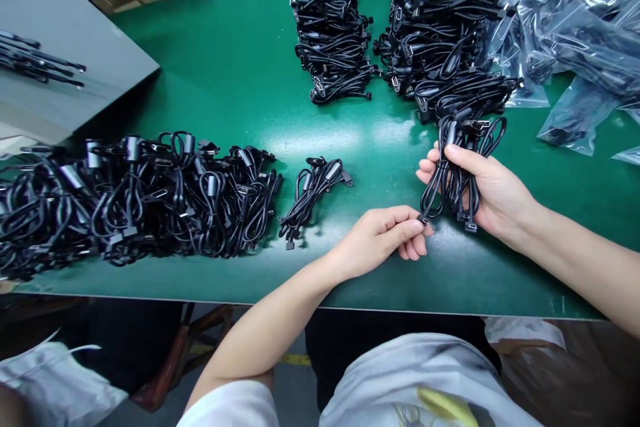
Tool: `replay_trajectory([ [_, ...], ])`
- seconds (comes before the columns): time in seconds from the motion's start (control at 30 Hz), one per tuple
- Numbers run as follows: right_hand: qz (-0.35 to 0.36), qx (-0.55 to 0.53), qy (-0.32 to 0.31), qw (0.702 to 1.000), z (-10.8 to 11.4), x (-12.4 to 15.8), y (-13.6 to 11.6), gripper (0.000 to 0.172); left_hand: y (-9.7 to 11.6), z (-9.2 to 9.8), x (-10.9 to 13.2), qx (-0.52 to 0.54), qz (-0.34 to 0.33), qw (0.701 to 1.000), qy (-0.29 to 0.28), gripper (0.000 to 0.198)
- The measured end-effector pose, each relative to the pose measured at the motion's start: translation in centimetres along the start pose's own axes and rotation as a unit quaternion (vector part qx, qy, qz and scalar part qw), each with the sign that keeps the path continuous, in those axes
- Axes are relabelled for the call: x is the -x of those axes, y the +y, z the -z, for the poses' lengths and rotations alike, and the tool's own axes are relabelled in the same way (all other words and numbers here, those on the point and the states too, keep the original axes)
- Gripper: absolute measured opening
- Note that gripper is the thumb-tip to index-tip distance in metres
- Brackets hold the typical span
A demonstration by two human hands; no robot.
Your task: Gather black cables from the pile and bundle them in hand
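Observation:
My right hand [493, 190] grips a looped bundle of black cables [453, 177] above the green table mat [235, 80], with plugs hanging below the fingers. My left hand [380, 237] reaches across to it, and its fingertips pinch a small black plug [424, 219] at the lower edge of that bundle. To the left of my left hand lies a small bundle of black cables [310, 200] with ferrite beads and plugs. Beyond it spreads a long heap of looped black cables [135, 203].
Two tall stacks of bundled black cables [333, 40] [440, 20] stand at the far side of the mat. Clear plastic bags of cables [565, 27] lie at the far right. A grey board [85, 47] holding several cables sits at the far left. The mat's near edge [200, 298] runs below my forearms.

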State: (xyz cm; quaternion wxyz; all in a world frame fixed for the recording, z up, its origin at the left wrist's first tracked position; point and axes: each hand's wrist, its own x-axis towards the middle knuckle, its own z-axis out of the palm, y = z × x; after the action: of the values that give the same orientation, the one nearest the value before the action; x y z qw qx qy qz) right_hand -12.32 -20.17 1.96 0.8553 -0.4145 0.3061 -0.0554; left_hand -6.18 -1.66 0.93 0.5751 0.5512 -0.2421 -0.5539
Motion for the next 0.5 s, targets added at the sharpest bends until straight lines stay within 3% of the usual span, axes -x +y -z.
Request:
replay_trajectory([
  [0.2,-0.015,-0.021,-0.013,1.000,0.2,0.0,-0.5,0.009,0.7,0.5,0.4,-0.122,-0.049,0.991,0.030,0.034],
  [0.27,-0.013,0.000,-0.046,0.999,0.3,0.0,-0.6,0.015,1.4,1.5,1.0,-0.229,-0.114,0.960,0.115,0.026],
  [0.3,-0.013,0.016,-0.066,0.998,0.4,0.0,-0.6,0.018,1.7,2.2,1.2,-0.292,-0.148,0.926,0.187,0.022],
  [0.4,-0.024,0.076,-0.113,0.990,0.5,0.2,-0.3,0.024,2.3,4.5,1.9,-0.481,-0.170,0.769,0.385,0.025],
  [0.43,-0.028,0.096,-0.126,0.987,0.5,0.3,-0.2,0.025,2.4,5.2,2.0,-0.529,-0.148,0.726,0.413,0.029],
  [0.5,-0.033,0.130,-0.143,0.981,0.6,0.5,0.1,0.024,2.2,6.1,2.1,-0.590,-0.097,0.681,0.422,0.029],
])
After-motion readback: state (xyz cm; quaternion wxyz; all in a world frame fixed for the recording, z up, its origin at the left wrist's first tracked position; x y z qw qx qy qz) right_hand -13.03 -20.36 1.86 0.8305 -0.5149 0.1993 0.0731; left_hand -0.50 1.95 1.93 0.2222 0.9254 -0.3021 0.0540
